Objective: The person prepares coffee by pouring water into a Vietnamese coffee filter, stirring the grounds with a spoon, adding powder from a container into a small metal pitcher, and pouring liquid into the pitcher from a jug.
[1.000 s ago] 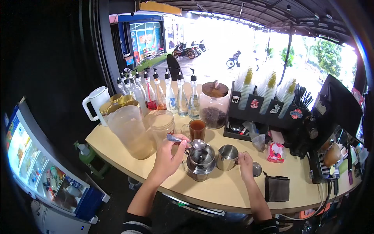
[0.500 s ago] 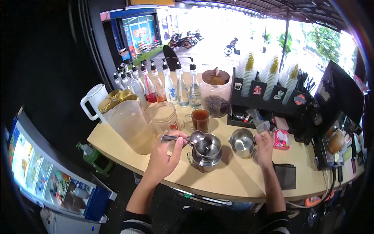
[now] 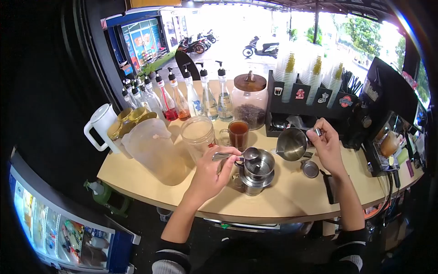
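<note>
My left hand (image 3: 211, 177) is closed around the handle of a metal spoon (image 3: 250, 153), whose bowl hangs over the rim of a metal drip coffee filter (image 3: 267, 167). The filter sits on a clear glass mug (image 3: 252, 190); what is inside it is hard to make out. To the right, my right hand (image 3: 327, 148) grips the handle of a small steel pitcher (image 3: 292, 145), lifted and tilted with its spout towards the filter. No stream of liquid shows. Below the pitcher lies a small round metal piece (image 3: 310, 170) on the table.
Behind the filter stand a glass mug of brown drink (image 3: 238, 135), an open clear jar (image 3: 197, 132) and a large plastic jug (image 3: 150, 153). Pump bottles (image 3: 210, 102), a wooden-lidded jar (image 3: 250, 102) and a black cup holder (image 3: 301, 102) line the back. A dark cloth (image 3: 329, 187) lies right.
My right hand has moved from beside the pitcher to its handle, and the pitcher is now raised and tilted. The spoon stays over the filter in my left hand. The view has shifted.
</note>
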{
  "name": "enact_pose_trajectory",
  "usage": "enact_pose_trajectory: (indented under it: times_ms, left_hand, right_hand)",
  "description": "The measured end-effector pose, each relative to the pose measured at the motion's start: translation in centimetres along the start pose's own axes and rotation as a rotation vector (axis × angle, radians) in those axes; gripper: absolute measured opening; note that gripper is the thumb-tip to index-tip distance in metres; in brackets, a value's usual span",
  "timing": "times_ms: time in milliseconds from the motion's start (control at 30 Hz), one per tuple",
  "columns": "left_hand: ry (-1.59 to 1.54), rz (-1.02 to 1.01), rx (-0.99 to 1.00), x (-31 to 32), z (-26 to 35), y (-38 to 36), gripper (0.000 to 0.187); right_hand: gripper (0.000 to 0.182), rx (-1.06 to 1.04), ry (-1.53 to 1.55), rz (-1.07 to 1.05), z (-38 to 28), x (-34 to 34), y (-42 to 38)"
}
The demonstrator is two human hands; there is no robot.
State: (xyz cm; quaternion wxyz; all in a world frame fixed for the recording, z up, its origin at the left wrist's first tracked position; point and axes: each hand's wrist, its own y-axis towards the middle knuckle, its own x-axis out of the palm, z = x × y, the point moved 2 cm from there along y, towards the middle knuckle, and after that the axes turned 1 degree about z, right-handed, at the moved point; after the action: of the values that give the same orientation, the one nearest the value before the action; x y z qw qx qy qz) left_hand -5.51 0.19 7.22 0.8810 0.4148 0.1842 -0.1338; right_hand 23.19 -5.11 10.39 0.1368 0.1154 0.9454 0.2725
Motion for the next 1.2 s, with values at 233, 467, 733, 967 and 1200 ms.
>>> enact_pose_trajectory:
  times_ms: [233, 467, 733, 967, 1200]
  left_hand:
    - [0.011, -0.032, 0.085, 0.1, -0.6, -0.1, 0.011]
    - [0.016, -0.026, 0.118, 0.0, -0.9, 0.1, 0.01]
    - [0.035, -0.037, 0.13, -0.2, -0.8, 0.2, 0.009]
    - [0.016, -0.015, 0.084, -0.4, -0.8, 0.0, 0.009]
    - [0.024, 0.001, 0.095, -0.7, -0.6, -0.3, 0.009]
  right_hand:
    - [0.024, 0.023, -0.154, -0.035, -0.9, 1.2, 0.9]
    - [0.025, -0.024, -0.271, -0.062, -1.1, 1.6, 1.6]
    - [0.021, -0.087, -0.462, -0.146, -3.1, 2.5, 2.1]
    - [0.022, -0.028, -0.389, -0.16, -2.9, 3.1, 2.3]
    - [0.024, -0.143, -0.495, -0.2, -3.4, 3.7, 2.8]
